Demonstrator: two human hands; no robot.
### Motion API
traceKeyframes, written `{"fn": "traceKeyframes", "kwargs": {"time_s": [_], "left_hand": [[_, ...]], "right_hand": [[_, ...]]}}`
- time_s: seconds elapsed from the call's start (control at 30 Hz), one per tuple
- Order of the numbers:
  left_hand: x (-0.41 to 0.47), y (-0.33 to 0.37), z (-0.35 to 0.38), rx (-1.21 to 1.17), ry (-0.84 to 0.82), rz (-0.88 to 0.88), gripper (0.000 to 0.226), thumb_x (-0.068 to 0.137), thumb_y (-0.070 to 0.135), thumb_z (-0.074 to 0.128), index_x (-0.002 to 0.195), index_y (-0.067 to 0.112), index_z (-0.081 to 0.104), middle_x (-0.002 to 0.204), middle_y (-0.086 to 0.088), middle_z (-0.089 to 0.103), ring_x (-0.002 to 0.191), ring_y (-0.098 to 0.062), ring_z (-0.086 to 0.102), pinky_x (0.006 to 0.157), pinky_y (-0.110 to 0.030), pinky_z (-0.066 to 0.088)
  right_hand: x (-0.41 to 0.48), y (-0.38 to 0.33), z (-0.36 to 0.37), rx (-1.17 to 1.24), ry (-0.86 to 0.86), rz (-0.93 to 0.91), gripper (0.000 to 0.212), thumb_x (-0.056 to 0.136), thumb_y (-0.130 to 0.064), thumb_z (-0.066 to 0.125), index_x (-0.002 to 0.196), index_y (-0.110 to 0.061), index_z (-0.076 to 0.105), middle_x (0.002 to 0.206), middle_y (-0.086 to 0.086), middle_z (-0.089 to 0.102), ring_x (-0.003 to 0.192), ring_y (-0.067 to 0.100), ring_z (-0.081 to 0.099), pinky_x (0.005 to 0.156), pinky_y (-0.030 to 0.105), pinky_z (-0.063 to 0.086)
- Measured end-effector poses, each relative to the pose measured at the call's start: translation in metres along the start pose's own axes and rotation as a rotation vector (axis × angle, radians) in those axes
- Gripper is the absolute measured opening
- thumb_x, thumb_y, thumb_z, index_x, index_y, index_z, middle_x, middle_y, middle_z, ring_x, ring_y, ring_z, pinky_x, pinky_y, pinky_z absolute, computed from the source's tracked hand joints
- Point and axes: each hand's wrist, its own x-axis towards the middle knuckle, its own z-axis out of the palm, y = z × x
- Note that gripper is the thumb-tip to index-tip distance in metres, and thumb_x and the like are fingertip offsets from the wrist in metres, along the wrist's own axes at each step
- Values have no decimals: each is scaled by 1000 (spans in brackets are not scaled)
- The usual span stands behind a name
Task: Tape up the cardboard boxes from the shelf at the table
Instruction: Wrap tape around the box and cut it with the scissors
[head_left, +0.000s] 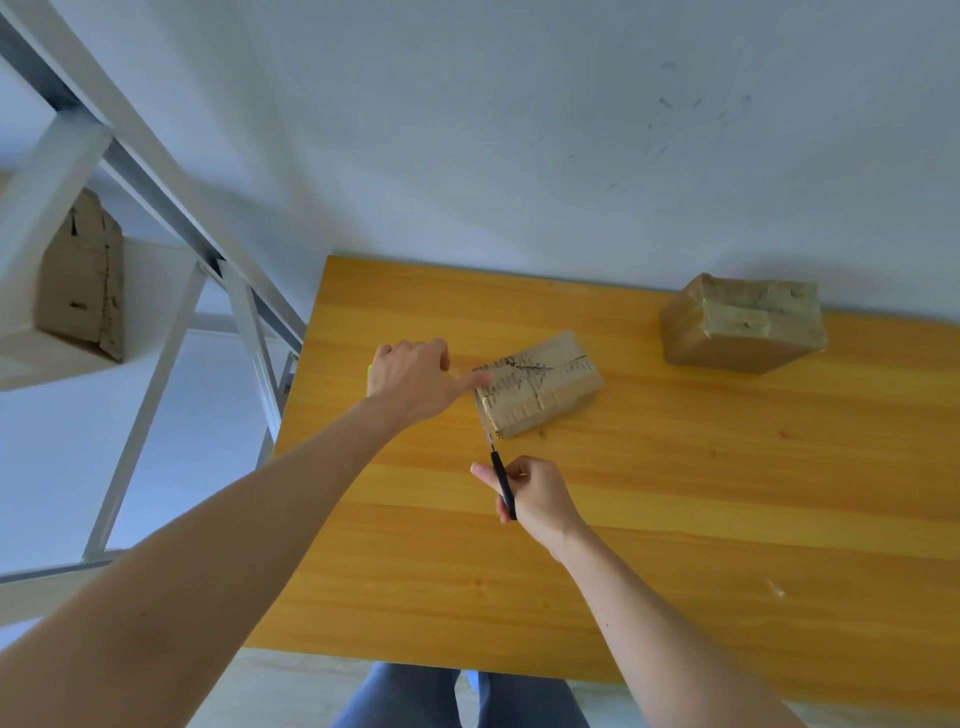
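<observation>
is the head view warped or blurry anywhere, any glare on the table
Head view: wide-angle distortion tilts and bends the shelf frame; the light is soft and even, with only a faint shadow beside the small box; no hard glare on the table; the scissors blades look slightly soft.
</observation>
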Motion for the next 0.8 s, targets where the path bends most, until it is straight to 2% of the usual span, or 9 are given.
{"fn": "traceKeyframes", "kwargs": {"time_s": [0.1, 0.23, 0.33, 0.43, 0.53, 0.6, 0.67, 0.73, 0.8], "left_hand": [[5, 11, 1, 52, 2, 21, 74, 69, 85, 49, 101, 19, 58, 94, 0, 64, 100, -22, 54, 93, -36, 32], [10, 17, 2, 57, 4, 22, 78, 63, 88, 51, 100, 20, 57, 89, 2, 61, 100, -22, 55, 91, -35, 33], [12, 26, 5, 94, 14, 46, 81, 62, 90, 48, 102, 20, 55, 97, 1, 64, 102, -22, 54, 91, -35, 33], [11, 32, 6, 79, 4, 66, 85, 59, 91, 48, 105, 20, 53, 101, 1, 64, 104, -22, 54, 92, -35, 32], [9, 30, 2, 41, 14, 66, 82, 62, 91, 42, 102, 20, 53, 91, 4, 61, 96, -19, 52, 91, -35, 32], [6, 26, 0, -30, 44, 52, 63, 82, 78, 38, 100, 19, 54, 86, 4, 57, 93, -19, 51, 91, -37, 31], [4, 21, -2, -97, 78, 34, 39, 99, 49, 34, 100, 17, 55, 82, 1, 60, 92, -25, 55, 91, -39, 31], [2, 14, -4, -122, 99, 7, 25, 99, 29, 34, 103, 16, 55, 79, -1, 62, 86, -28, 55, 90, -38, 33], [-1, 10, -8, -157, 88, -24, 19, 95, 19, 38, 105, 17, 54, 70, 0, 58, 77, -25, 53, 89, -36, 33]], "right_hand": [[2, 3, 2, -66, -5, -7, 50, 85, -42, 73, 56, -8, 51, 50, 8, 56, 46, 17, 52, 61, 18, 47], [4, 5, -2, -174, -35, 40, 49, 84, -42, 74, 61, -8, 48, 50, 6, 55, 43, 15, 52, 60, 27, 49], [0, 13, -2, -330, -44, 66, 50, 83, -46, 74, 66, -11, 43, 52, 2, 51, 44, 15, 47, 49, 25, 40], [0, 18, 2, -588, 55, -2, 47, 86, -52, 68, 79, -11, 45, 63, 0, 54, 52, 17, 48, 42, 25, 29], [2, 11, 1, -852, 108, -63, 33, 96, -40, 58, 104, -9, 50, 92, 6, 68, 77, 24, 65, 51, 28, 38], [2, 7, -1, -955, 122, -97, 29, 100, -33, 53, 114, -8, 50, 104, 7, 67, 88, 25, 67, 59, 28, 41], [1, 7, -1, -1032, 121, -133, 29, 103, -31, 46, 118, -7, 51, 109, 8, 66, 94, 25, 67, 62, 28, 40], [2, 9, -1, -1084, 111, -158, 24, 105, -24, 42, 118, -7, 54, 112, 8, 64, 96, 25, 65, 64, 28, 40], [3, 11, 0, -1110, 102, -159, 17, 103, -15, 45, 112, -9, 57, 114, 7, 62, 95, 24, 64, 63, 28, 38]]}}
